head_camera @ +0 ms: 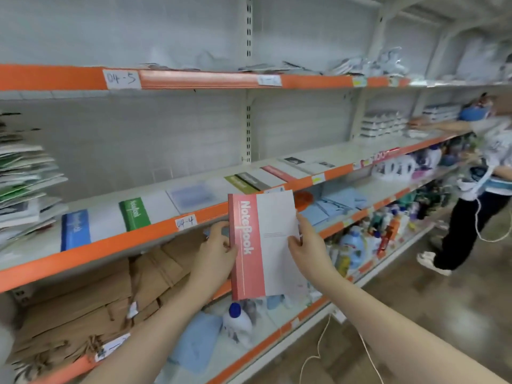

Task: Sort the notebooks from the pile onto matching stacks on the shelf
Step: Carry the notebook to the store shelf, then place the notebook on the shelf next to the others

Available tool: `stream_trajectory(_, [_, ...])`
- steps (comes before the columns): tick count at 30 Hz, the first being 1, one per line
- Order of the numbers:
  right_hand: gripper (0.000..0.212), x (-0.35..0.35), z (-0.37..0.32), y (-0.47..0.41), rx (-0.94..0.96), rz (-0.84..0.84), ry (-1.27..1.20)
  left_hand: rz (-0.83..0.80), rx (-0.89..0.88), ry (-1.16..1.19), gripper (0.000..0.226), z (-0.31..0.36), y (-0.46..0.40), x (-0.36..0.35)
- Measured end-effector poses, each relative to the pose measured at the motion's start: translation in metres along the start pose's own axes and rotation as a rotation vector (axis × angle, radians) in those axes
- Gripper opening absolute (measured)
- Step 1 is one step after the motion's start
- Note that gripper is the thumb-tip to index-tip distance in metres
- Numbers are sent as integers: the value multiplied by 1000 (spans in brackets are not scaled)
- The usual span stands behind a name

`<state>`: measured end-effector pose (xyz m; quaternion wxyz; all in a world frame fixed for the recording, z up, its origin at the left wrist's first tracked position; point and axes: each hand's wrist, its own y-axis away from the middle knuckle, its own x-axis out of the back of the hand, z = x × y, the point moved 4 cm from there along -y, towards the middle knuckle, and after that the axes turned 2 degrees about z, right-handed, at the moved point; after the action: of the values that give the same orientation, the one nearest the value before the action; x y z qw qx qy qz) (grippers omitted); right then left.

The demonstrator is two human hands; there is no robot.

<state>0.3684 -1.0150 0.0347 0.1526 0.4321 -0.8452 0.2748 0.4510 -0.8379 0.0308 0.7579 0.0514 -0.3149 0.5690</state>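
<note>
Your left hand (219,245) and right hand (304,242) both pinch the pink notebook (263,245) upright before the shelf (155,231); it looks light, thin, bendy — hold near the spine; matching pink stack (278,173) lies up-right.

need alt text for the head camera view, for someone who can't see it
Two hands hold a red notebook upright before a store shelf, the left hand gripping its spine edge, the right hand its white cover. On the shelf lie blue, green and red notebook stacks, with a mixed pile at far left.
</note>
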Motion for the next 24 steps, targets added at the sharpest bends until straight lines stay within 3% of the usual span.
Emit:
stream_trajectory(14, [40,-7,49,-170,-88,32,128,-104,30,124,25,-6,-172,-61])
stream_trajectory(24, [46,-7,108,-298,-105,97,159,-141,28,142,19,0,-298,-128])
